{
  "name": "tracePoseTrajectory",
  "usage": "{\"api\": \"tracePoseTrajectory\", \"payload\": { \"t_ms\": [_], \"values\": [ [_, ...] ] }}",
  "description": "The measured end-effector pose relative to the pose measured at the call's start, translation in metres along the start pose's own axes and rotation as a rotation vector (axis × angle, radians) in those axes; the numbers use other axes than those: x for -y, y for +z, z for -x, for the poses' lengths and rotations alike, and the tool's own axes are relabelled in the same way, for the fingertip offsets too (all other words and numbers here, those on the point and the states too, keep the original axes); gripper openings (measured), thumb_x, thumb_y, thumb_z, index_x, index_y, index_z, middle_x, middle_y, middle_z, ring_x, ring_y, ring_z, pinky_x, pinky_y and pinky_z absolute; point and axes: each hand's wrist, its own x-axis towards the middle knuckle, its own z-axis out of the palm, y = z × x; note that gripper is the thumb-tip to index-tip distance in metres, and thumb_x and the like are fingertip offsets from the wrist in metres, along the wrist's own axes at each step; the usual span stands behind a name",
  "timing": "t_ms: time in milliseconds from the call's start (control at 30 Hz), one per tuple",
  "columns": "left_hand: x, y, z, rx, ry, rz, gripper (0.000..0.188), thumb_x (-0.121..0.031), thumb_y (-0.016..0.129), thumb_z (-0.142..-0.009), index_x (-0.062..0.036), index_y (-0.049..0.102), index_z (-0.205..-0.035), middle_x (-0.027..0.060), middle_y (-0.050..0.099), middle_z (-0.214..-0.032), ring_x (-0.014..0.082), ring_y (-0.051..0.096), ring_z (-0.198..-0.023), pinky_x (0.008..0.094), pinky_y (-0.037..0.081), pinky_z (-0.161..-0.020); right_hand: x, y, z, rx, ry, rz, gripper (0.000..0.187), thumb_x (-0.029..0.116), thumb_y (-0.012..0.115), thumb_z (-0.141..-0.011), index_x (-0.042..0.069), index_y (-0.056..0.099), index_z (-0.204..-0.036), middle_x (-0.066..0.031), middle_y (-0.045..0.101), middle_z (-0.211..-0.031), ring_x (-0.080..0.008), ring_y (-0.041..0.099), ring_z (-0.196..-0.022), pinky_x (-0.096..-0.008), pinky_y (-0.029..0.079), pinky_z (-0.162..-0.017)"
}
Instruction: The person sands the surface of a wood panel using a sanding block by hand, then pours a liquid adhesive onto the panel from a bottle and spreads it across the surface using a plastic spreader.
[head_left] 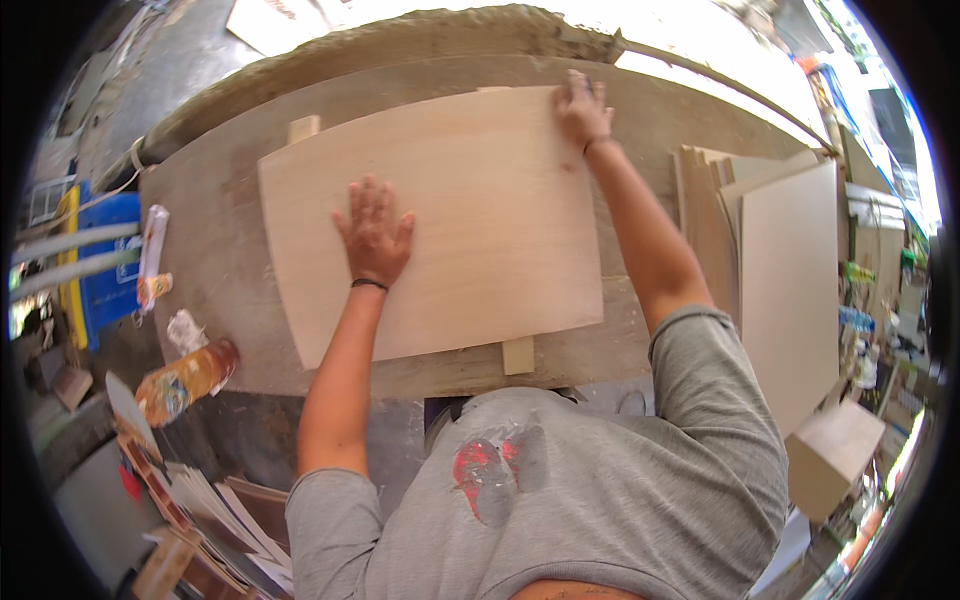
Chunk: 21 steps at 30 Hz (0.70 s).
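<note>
Pale wooden panel lies mid-surface, its near edge close to the surface's near edge; left hand open, palm down on its left half, right hand at its far right corner (can't tell if fingers hook the edge). Light wood strips poke out from under it, so uneven pressure, mainly at that corner, might rock or skew the panel. A sideways slip could also drag a palm along a raw edge, risking splinters. Panel: thin, smooth-looking, faint grain, straight edges bowed by the lens. Surface: dull, dusty grey-brown, scuffed. Amber plastic bottle, rounded and glossy, by the surface's near left corner; flat stacked boards along its right edge.
</note>
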Motion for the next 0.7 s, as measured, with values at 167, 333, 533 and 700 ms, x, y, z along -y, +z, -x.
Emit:
{"api": "tracePoseTrajectory", "payload": {
  "t_ms": [167,333,533,700],
  "values": [
    [0.04,-0.017,0.07,-0.175,-0.219,0.218,0.037,-0.026,0.049,-0.09,-0.006,0.055,-0.121,0.013,0.041,-0.139,0.0318,0.03,-0.134,0.0552,0.017,-0.107,0.139,-0.011,0.006,-0.385,-0.537,-0.137,0.042,0.028,0.049,-0.089,0.013,0.047,-0.128,-0.0128,0.048,-0.132,-0.0366,0.032,-0.13,-0.0631,0.024,-0.101],
    [0.075,-0.034,0.142,-0.157,-0.555,-0.122,0.041,-0.025,0.044,-0.093,-0.0071,0.047,-0.129,0.0152,0.036,-0.142,0.0326,0.033,-0.132,0.0553,0.025,-0.103,0.308,0.076,0.146,0.09,-1.007,-0.067,0.046,0.025,0.043,-0.086,0.015,0.048,-0.131,-0.0065,0.048,-0.135,-0.0275,0.032,-0.133,-0.0619,0.023,-0.103],
    [0.078,-0.035,0.153,-0.203,-0.55,-0.131,0.043,-0.028,0.045,-0.093,-0.0069,0.045,-0.13,0.0163,0.036,-0.142,0.0338,0.035,-0.129,0.0509,0.032,-0.098,0.344,0.126,0.145,0.127,-0.925,-0.101,0.045,0.023,0.042,-0.085,0.017,0.051,-0.129,-0.0041,0.042,-0.14,-0.0244,0.026,-0.137,-0.0681,0.014,-0.102],
    [0.069,-0.039,0.147,-0.232,-0.542,-0.104,0.043,-0.028,0.045,-0.092,-0.0072,0.045,-0.13,0.0187,0.037,-0.14,0.0358,0.04,-0.125,0.0484,0.035,-0.095,0.24,0.075,0.071,0.082,-0.638,0.117,0.042,0.019,0.034,-0.091,0.023,0.05,-0.129,0.0003,0.046,-0.138,-0.0239,0.029,-0.135,-0.0668,0.012,-0.103]
  ]
}}
